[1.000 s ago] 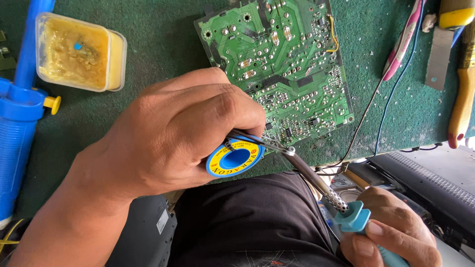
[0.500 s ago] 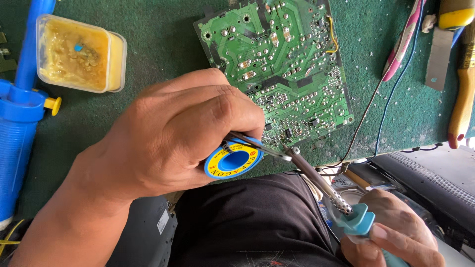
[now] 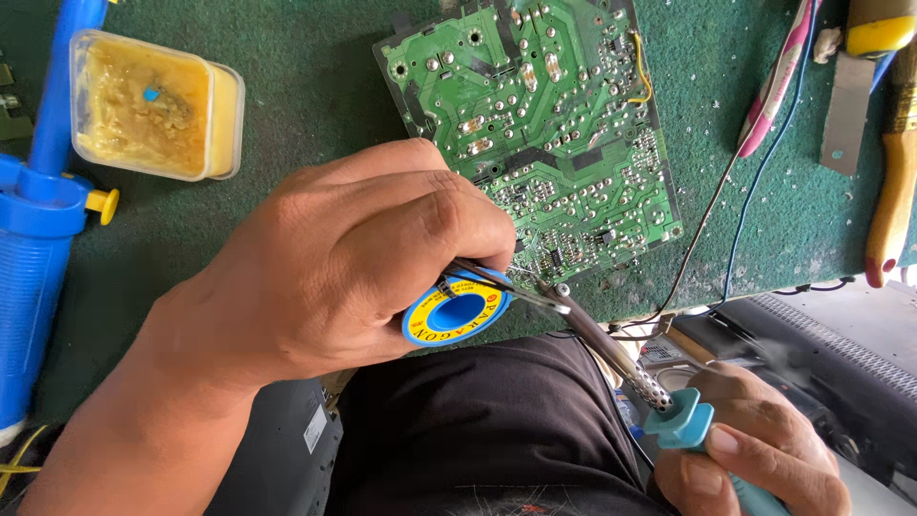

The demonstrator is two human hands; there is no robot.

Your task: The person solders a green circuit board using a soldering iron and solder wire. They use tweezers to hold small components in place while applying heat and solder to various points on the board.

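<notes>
Left hand [image 3: 353, 258] is closed around a small solder spool [image 3: 457, 315], blue hub with a yellow printed ring label, feeding wire toward the soldering iron [image 3: 611, 354] that the right hand [image 3: 755, 449] grips by its teal handle at lower right. Iron tip and wire meet just off the lower edge of the green circuit board [image 3: 544, 134] at centre top; I'd worry the hot barrel nears those fingertips, or a blob bridges pads. Upper left, a clear tub of yellow flux [image 3: 153, 110] on the green tabletop [image 3: 315, 105].
</notes>
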